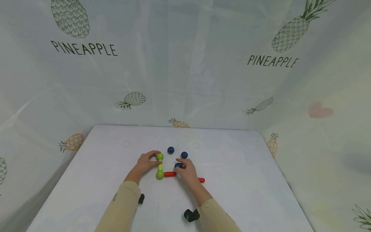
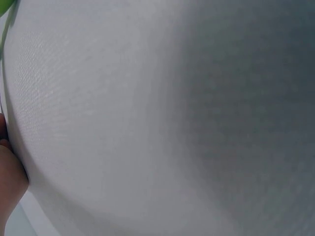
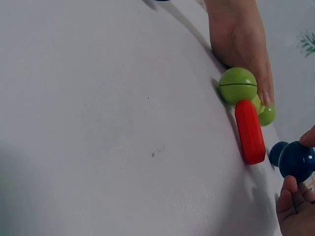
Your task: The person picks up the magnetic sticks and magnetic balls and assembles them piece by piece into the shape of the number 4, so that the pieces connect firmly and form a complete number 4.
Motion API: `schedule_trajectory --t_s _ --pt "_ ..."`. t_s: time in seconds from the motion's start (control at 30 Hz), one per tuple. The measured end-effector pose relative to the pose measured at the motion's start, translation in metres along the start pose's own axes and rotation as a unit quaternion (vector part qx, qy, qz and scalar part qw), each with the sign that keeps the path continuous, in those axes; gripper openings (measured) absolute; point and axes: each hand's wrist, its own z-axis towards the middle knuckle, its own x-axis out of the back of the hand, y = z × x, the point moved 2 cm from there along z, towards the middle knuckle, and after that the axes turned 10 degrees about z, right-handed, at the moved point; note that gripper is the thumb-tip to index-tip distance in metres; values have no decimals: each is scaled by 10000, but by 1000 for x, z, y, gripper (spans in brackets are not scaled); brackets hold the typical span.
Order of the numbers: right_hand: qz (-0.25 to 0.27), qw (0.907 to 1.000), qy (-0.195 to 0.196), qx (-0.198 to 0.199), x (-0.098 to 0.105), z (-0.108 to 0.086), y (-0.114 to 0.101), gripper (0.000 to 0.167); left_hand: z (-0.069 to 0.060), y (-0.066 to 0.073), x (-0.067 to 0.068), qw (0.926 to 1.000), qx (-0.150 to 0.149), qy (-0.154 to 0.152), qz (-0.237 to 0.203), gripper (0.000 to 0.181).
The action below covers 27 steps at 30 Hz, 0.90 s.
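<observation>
A yellow-green rod (image 1: 160,167) joins two green balls, a far one (image 1: 160,156) and a near one (image 1: 160,174). From the near ball a red rod (image 1: 170,174) runs to the right; the right wrist view shows its free end (image 3: 254,156). My left hand (image 1: 147,162) holds the far green ball between thumb and forefinger, the thumb beside the yellow-green rod. Just right of this, my right hand (image 1: 187,172) pinches a dark blue ball (image 3: 298,161) above the table. In the left wrist view only part of a hand (image 2: 11,182) shows at the edge.
Two more dark blue balls, one at the back (image 1: 171,150) and one nearer my right hand (image 1: 184,155), lie on the white table (image 1: 237,161). Another red rod (image 1: 201,180) is partly hidden by my right wrist. A pineapple-printed curtain (image 1: 185,64) hangs behind.
</observation>
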Motion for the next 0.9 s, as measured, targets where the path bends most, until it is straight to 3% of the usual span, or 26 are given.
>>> schedule_trajectory --t_s 0.43,0.9 --pt "-435 9970 -546 330 11 -6 2 29 0 -2 0 10000 20 -51 -64 53" --pt "-630 9931 -976 171 16 -6 6 27 4 -7 -1 9995 -119 -86 -271 53"
